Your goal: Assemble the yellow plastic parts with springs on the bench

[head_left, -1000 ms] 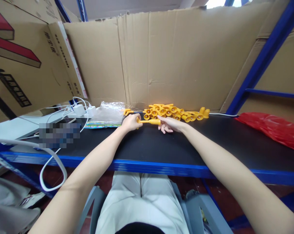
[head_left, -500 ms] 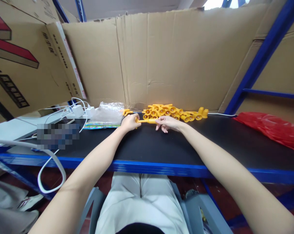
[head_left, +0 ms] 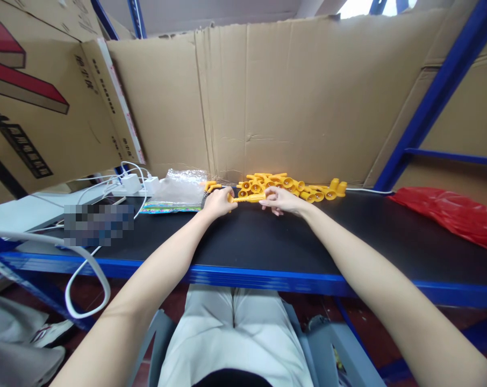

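Both my hands meet at the far side of a black shelf top [head_left: 267, 242], holding one long yellow plastic rod [head_left: 247, 198] between them. My left hand [head_left: 217, 203] is curled round its left end. My right hand [head_left: 281, 200] pinches its right end, fingers bent. Just behind the hands lies a pile of several yellow plastic pieces [head_left: 292, 186] with round cup-like heads, spread along the foot of a cardboard wall. One or two more yellow pieces [head_left: 209, 186] lie left of the pile.
A clear plastic bag [head_left: 179, 188] and white chargers with cables [head_left: 133, 183] lie at the left. A red plastic bag [head_left: 453, 212] sits at the right. Cardboard sheets [head_left: 292, 97] wall in the back, and blue rack posts [head_left: 437, 97] rise at the right.
Both hands have shifted slightly away from me toward the pile with the rod. The right hand's fingers have closed in on the rod's end.
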Available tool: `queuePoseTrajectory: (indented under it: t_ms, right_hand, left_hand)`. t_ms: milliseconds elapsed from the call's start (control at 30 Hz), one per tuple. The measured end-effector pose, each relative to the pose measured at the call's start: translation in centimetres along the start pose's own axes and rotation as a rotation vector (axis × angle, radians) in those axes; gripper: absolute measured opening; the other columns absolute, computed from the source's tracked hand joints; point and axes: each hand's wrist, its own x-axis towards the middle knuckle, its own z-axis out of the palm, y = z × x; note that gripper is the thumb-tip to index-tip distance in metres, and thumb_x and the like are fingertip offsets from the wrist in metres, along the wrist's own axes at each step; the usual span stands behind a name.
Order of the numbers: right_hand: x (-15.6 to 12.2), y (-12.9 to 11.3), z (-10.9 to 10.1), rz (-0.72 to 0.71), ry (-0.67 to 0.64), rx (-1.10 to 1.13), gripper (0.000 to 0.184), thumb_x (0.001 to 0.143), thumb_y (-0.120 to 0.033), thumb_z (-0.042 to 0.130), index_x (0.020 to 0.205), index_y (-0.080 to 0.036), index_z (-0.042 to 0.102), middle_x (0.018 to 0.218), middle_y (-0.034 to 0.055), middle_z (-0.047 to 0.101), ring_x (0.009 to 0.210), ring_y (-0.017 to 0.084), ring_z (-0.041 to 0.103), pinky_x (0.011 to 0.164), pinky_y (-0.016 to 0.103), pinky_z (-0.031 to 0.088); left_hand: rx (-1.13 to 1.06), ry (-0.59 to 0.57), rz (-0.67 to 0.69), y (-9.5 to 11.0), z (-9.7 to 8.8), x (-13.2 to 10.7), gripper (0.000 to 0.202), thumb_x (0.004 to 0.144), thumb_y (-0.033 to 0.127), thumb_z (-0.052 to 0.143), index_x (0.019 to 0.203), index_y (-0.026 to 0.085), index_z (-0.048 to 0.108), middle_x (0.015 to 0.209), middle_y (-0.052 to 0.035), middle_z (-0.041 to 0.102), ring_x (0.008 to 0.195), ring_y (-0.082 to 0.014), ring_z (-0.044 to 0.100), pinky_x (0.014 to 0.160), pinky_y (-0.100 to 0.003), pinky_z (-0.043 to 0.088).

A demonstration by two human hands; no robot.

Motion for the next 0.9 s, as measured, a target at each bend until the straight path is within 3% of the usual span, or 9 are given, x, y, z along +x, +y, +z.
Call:
queuePoseTrajectory:
  t_ms: [67,233,400,500,567,633,900]
  right_hand:
    - [0.1,0.2,0.0,0.0,-0.021,-0.018,0.03,0.082,-0.042,0.063,0.086,-0.015,0.049,0.066,0.0036,0.066,0.034,0.004,0.044,0.03,0.017,0.029]
    - [0.7,0.8,0.5,0.096,0.028,-0.001,0.055,0.087,-0.065,0.039,0.066,-0.015,0.053,0.043,0.004,0.055,0.026,0.005,0.034,0.025,0.019,0.021]
    - [0.7,0.3,0.4,0.171,0.025,-0.052,0.069,0.084,-0.073,0.024,0.065,-0.014,0.054,0.038,0.0023,0.048,0.025,0.005,0.03,0.024,0.019,0.02]
    - [0.4,0.2,-0.3,0.116,0.005,-0.09,0.058,0.083,-0.07,0.039,0.081,-0.014,0.056,0.053,0.0026,0.058,0.03,0.005,0.038,0.026,0.019,0.024]
    - [0.4,0.3,-0.8,0.053,0.01,-0.103,0.046,0.077,-0.058,0.062,0.093,-0.016,0.053,0.068,0.0018,0.063,0.038,0.006,0.047,0.031,0.017,0.031]
    - [0.5,0.6,-1.1,-0.002,0.019,-0.099,0.047,0.069,-0.046,0.074,0.098,-0.018,0.05,0.073,-0.0009,0.063,0.045,0.006,0.052,0.036,0.017,0.038]
    - [0.1,0.3,-0.5,-0.01,0.018,-0.135,0.036,0.08,-0.05,0.062,0.079,-0.015,0.054,0.067,0.0019,0.061,0.044,0.005,0.051,0.037,0.017,0.038]
  left_hand:
    - [0.006,0.016,0.005,0.1,-0.1,-0.1,0.025,0.069,0.033,0.06,0.092,0.023,0.06,0.082,-0.0037,0.065,0.083,-0.0218,0.061,0.073,-0.03,0.045]
    - [-0.002,0.038,0.015,0.4,0.0,-0.4,0.026,0.07,0.031,0.06,0.094,0.024,0.06,0.081,-0.0028,0.065,0.082,-0.0206,0.061,0.073,-0.028,0.045]
    - [0.005,0.029,0.007,0.6,0.0,-0.2,0.025,0.07,0.033,0.06,0.093,0.024,0.06,0.083,-0.0034,0.066,0.082,-0.0217,0.061,0.07,-0.029,0.045]
    - [0.008,0.024,0.002,0.7,-0.1,-0.1,0.026,0.07,0.034,0.06,0.094,0.024,0.059,0.084,-0.0033,0.066,0.083,-0.0215,0.061,0.071,-0.029,0.045]
    - [0.011,0.021,-0.004,0.7,-0.2,-0.1,0.026,0.07,0.033,0.06,0.094,0.024,0.059,0.085,-0.0032,0.066,0.084,-0.0212,0.061,0.071,-0.028,0.045]
    - [0.015,0.022,-0.008,0.7,-0.2,-0.1,0.026,0.07,0.033,0.06,0.094,0.024,0.059,0.085,-0.0032,0.066,0.084,-0.0212,0.061,0.071,-0.028,0.045]
    - [-0.004,0.029,0.008,0.4,-0.3,-0.1,0.023,0.069,0.031,0.06,0.091,0.024,0.059,0.083,-0.0028,0.066,0.081,-0.0209,0.061,0.071,-0.028,0.045]
